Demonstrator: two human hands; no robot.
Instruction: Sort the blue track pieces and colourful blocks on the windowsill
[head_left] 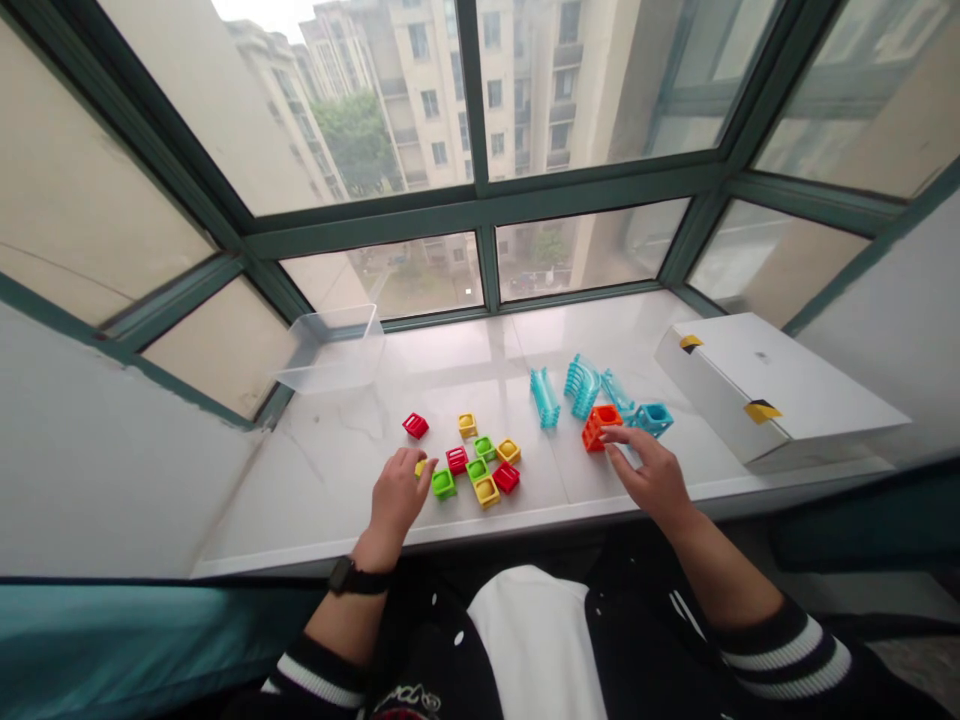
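Note:
My left hand [399, 492] is closed in a pinch around a small yellow block [421, 468], partly hidden by the fingers. Just right of it lies a loose group of small cube blocks: a green block [443, 484], a red block [457, 460], a yellow block [487, 491] and several more. Over on the right, the thumb and fingertips of my right hand [649, 472] close on the right side of an orange openwork block [598, 428]. Behind that block are clear blue track pieces, one of them a curved piece [581, 386], and a blue block [654, 419].
A clear plastic bin [334, 350] stands at the back left of the white sill [315, 480]. At the right is a white box [780, 385] with yellow-black tape. A straight blue track piece [544, 398] lies mid-sill. Green-framed windows [487, 215] rise behind.

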